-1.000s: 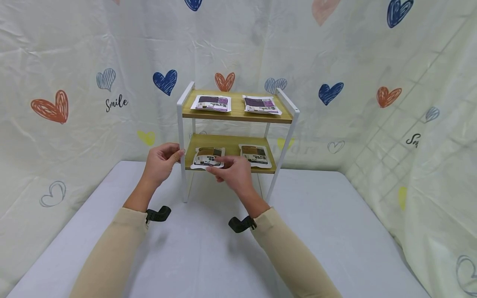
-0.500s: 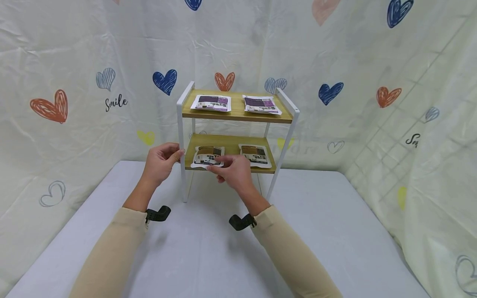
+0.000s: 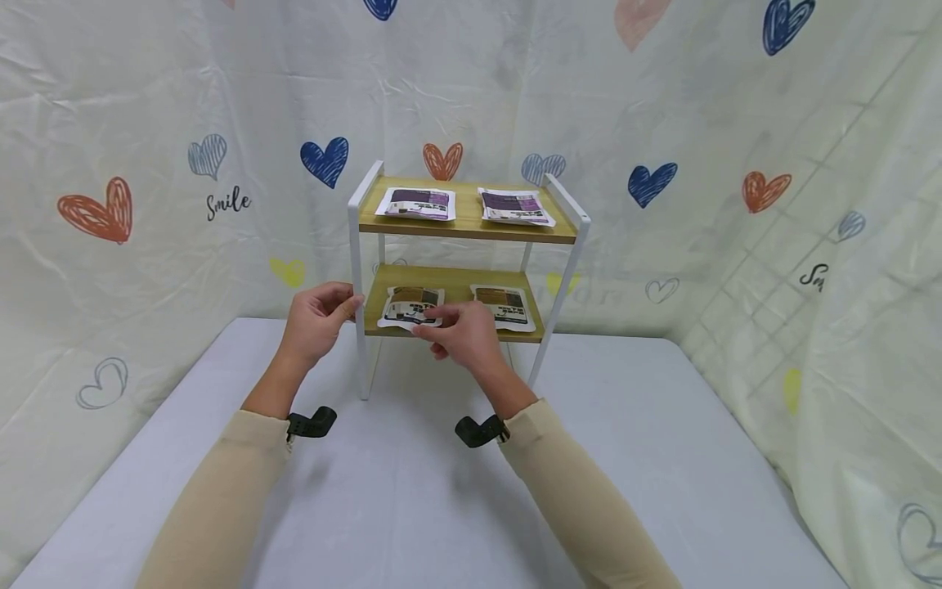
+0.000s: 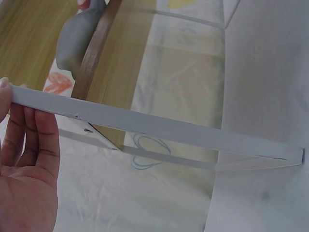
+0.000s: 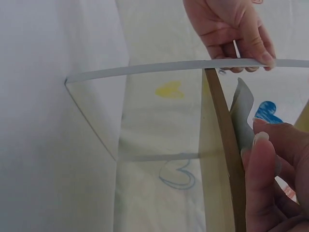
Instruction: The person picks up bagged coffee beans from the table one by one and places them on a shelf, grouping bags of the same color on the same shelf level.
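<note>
A small two-tier shelf rack with wooden boards and a white frame stands on the table. My left hand [image 3: 315, 323] holds its left front leg [image 4: 169, 126], thumb on one side and fingers on the other. On the lower board [image 3: 458, 282] lie two white pouches with brown labels. My right hand [image 3: 467, 337] pinches the front right corner of the left pouch [image 3: 409, 304] between thumb and fingers. In the right wrist view that pouch's pale underside [image 5: 243, 108] shows close over the board's front edge. The right brown pouch [image 3: 504, 309] lies just beyond my right hand.
Two purple-labelled pouches, a left one [image 3: 418, 204] and a right one [image 3: 517, 207], lie on the upper board [image 3: 467, 232]. A white cloth covers the table [image 3: 625, 458]. Behind the rack hangs a curtain [image 3: 471, 98] printed with hearts.
My right hand has moved slightly back and up, and the left brown pouch has shifted a little further back on the lower board. The left hand stays on the leg.
</note>
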The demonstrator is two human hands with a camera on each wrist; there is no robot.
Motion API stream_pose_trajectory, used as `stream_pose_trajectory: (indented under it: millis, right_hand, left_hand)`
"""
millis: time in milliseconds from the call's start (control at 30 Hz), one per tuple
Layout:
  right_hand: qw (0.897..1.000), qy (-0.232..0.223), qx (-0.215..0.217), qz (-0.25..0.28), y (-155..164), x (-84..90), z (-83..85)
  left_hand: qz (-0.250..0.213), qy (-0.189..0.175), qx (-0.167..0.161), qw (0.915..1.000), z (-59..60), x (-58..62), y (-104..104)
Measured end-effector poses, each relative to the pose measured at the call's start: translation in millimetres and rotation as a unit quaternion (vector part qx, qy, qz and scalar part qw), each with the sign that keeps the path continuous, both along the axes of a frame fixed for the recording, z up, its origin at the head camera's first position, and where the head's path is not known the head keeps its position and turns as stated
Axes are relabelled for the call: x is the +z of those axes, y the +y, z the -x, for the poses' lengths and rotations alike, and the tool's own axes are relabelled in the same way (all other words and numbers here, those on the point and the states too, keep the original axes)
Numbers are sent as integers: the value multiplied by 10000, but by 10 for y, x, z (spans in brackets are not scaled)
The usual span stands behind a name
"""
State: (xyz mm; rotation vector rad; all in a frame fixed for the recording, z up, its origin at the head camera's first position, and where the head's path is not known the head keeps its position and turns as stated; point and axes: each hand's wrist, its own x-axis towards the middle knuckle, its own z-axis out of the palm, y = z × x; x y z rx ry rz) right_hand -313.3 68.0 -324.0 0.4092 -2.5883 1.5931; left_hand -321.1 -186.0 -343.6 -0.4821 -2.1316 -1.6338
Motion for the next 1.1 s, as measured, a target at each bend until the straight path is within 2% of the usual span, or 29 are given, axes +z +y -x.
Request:
stream_pose_trajectory:
  millis: [300, 567, 1100]
  right_hand:
    - [9991, 126, 122, -397, 4, 40, 48]
    - [9993, -42, 75, -360, -24, 44, 86]
    - [9984, -49, -59, -556, -43, 38, 115]
  left_hand:
    - [18, 8, 20, 10000, 16, -9, -5]
    - [-8, -8, 5, 10000, 16, -10, 0]
    - [23, -10, 81, 10000, 32, -32, 0]
